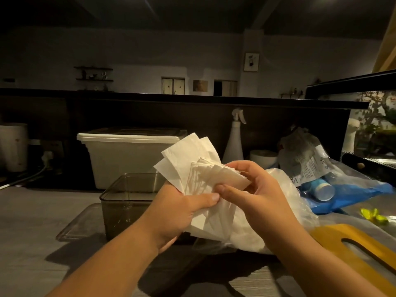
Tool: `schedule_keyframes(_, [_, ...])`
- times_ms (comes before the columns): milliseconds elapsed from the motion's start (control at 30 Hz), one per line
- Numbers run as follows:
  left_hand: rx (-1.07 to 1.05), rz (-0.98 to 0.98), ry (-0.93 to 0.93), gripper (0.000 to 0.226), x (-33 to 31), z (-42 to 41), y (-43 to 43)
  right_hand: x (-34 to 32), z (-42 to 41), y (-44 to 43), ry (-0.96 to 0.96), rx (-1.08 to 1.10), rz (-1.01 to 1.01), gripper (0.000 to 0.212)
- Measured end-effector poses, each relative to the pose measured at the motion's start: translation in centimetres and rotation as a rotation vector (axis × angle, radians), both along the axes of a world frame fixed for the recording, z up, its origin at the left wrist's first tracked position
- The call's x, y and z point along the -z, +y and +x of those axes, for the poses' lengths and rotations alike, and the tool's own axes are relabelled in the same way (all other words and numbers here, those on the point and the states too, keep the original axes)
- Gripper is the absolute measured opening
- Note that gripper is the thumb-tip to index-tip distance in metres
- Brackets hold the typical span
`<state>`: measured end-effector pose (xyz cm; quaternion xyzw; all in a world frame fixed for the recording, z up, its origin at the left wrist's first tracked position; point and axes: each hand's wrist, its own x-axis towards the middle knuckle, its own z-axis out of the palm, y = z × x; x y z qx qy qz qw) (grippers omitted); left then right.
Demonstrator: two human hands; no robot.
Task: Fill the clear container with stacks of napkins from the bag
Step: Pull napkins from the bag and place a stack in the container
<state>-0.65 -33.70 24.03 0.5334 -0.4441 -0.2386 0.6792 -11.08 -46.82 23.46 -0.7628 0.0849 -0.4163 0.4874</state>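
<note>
Dim counter [32,221]: both hands, L [177,213] & R [257,196], pinch fanned napkins [192,166] above clear container [128,198], w/ bag [285,202] beside.

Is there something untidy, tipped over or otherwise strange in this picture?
Two things. The bunch of white paper napkins held by the left hand and right hand is fanned out and uneven, not a neat stack. On the right, a small blue and white cylindrical tub lies on its side on blue plastic wrapping.

Both forearms [120,260] bare, extended forward, converging at centre. Left hand [177,215] grips napkins [186,159] from below, thumb across the front. Right hand [263,198] pinches their right edge, fingers curled.
</note>
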Motion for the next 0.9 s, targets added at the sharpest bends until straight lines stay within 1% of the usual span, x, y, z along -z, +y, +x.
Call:
schedule_keyframes(33, [0.020,-0.022,0.031,0.039,0.0,-0.2,0.0,0.0,0.0,0.1,-0.011,0.022,-0.022,0.032])
schedule_keyframes(100, [0.061,-0.066,0.151,0.029,-0.1,-0.6,-0.1,0.1,-0.1,0.3,-0.017,0.070,-0.073,0.029])
schedule_keyframes(167, [0.062,-0.082,0.243,0.035,-0.2,-0.7,-0.2,0.2,-0.1,0.5,-0.027,0.100,-0.101,0.028])
schedule_keyframes(233, [0.051,-0.081,0.292,0.042,-0.3,-0.6,-0.3,0.3,-0.1,0.7,-0.057,0.101,-0.099,0.029])
schedule_keyframes(333, [0.037,-0.071,0.330,0.033,-0.5,-0.5,-0.2,0.3,0.0,0.7,-0.069,0.122,-0.115,0.026])
schedule_keyframes(400, [0.022,-0.063,0.361,0.033,-0.7,-0.6,-0.1,0.3,0.0,0.5,-0.077,0.121,-0.102,0.024])
schedule_keyframes(467, [-0.010,-0.076,0.377,0.029,-0.7,-0.4,-0.1,0.2,-0.2,0.5,-0.105,0.114,-0.108,0.024])
schedule_keyframes(567, [-0.092,-0.099,0.366,0.018,-0.7,-0.2,0.0,-0.6,-0.8,0.3,-0.179,0.077,-0.133,0.024])
schedule_keyframes(633, [-0.115,-0.076,0.306,0.020,-0.9,-0.1,0.3,-1.3,-1.3,0.2,-0.219,-0.021,-0.109,0.020])
schedule_keyframes(733, [-0.096,0.001,0.208,0.021,-0.9,-0.1,0.5,-1.9,-1.7,0.0,-0.184,-0.181,-0.052,0.019])
schedule_keyframes(800, [-0.093,0.065,0.176,0.027,-0.7,0.0,0.3,-1.8,-1.6,-0.1,-0.132,-0.188,-0.057,0.020])
schedule_keyframes(900, [-0.015,0.111,0.168,0.035,-0.6,0.1,0.3,-1.3,-1.3,0.0,-0.094,-0.117,-0.082,0.026])
